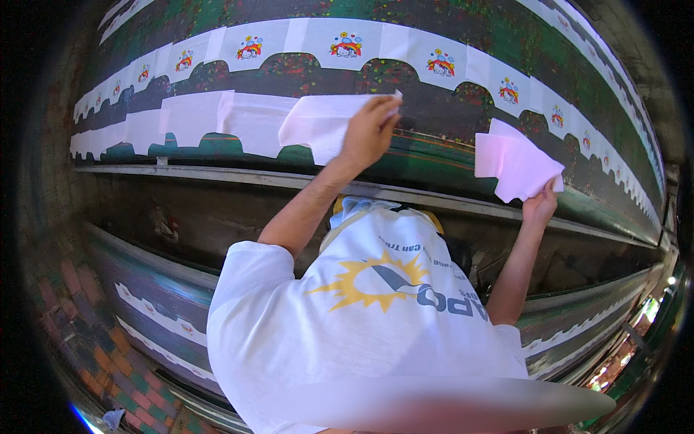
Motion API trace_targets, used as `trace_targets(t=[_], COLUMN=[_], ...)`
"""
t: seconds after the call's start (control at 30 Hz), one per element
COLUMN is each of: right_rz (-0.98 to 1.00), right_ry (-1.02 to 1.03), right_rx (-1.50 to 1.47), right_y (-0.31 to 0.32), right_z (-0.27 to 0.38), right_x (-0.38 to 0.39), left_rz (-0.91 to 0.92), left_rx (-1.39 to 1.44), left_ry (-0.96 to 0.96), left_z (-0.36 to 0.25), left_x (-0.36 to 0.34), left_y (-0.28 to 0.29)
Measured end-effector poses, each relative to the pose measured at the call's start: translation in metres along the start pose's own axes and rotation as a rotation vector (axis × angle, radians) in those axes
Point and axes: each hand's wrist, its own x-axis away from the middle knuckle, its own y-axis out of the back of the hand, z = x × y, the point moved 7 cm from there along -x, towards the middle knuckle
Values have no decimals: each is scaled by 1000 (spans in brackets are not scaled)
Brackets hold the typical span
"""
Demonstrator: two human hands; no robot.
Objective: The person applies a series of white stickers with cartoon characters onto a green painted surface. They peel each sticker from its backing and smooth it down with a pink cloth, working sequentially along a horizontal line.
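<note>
My left hand [370, 132] is closed over the far corner of a white cut cloth piece [314, 121], pinching it against the long printing table. Part of that piece lies under my fingers and wrist. To its left, more blank white pieces [194, 116] lie in a row, edges overlapping. My right hand [540, 207] holds a pale pinkish-white bundle of cut cloth pieces [517, 160] by its lower right corner, above the table's near edge. How many pieces are in the bundle I cannot tell.
Farther back runs a row of cloth pieces printed with a colourful cartoon and rainbow [345, 45]. The dark green table [441, 155] is paint-flecked, with a metal rail [238, 177] along its near side. Behind me stands another table [181, 289]; coloured floor bricks [119, 362] show lower left.
</note>
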Motion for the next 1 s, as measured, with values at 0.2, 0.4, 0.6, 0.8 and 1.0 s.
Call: trace_targets(t=[0.2,0.4,0.6,0.8,1.0], right_rz=[63,137,173,252,623], right_ry=[-53,-40,-21,-220,-370], right_rx=[19,-52,-102,198,186], right_y=[47,105,138,106,57], right_z=[25,79,142,56,-18], right_x=[-20,-57,-80,-81,-41], left_rz=[71,122,187,124,310], left_rx=[-113,-326,-537,-487,264], left_ry=[73,58,57,-73,407], left_z=[23,20,-3,-74,-109], left_x=[20,30,32,30,52], left_y=[-93,-144,-183,-246,-345])
